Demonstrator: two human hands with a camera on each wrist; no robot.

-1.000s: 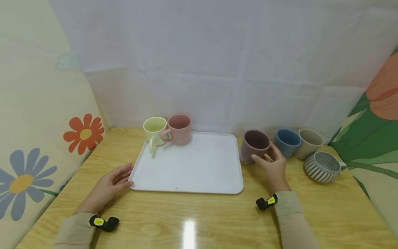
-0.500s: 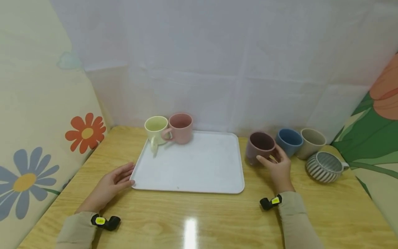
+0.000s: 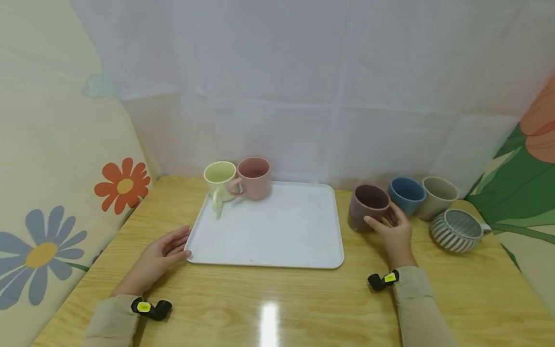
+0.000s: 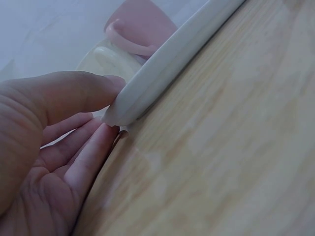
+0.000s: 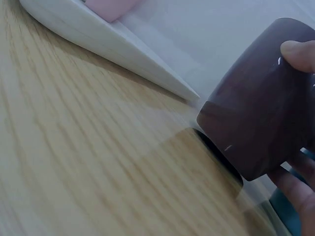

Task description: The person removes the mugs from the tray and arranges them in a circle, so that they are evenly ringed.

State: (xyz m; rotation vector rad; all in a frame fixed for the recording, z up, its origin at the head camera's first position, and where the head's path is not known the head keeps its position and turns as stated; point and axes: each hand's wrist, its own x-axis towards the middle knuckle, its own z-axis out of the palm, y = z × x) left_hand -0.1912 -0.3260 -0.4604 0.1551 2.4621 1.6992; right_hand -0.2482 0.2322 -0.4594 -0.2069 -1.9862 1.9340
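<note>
In the head view my left hand (image 3: 158, 260) is at the near left corner of a white rectangular tray (image 3: 269, 241). The left wrist view shows its thumb on the tray rim (image 4: 152, 73) and fingertips against the edge below, pinching the corner. My right hand (image 3: 395, 236) grips a dark mauve cup (image 3: 362, 214) just right of the tray, thumb on the near side. Up close, the cup (image 5: 261, 108) has a glossy wall and a dark shadow beneath; whether its base touches the table is unclear. A yellow-green mug (image 3: 219, 180) and a pink mug (image 3: 256, 185) stand at the tray's far left.
Right of the mauve cup stand a blue cup (image 3: 406, 195), a beige cup (image 3: 438, 197) and a striped grey mug (image 3: 455, 231) with its handle pointing right. A white cloth (image 3: 277, 96) hangs behind the wooden table (image 3: 225, 308), with flower-printed fabric at both sides.
The right hand has shifted the mauve cup a little to the right, widening its gap from the tray. My left hand stays at the tray corner. The whole view has drifted slightly.
</note>
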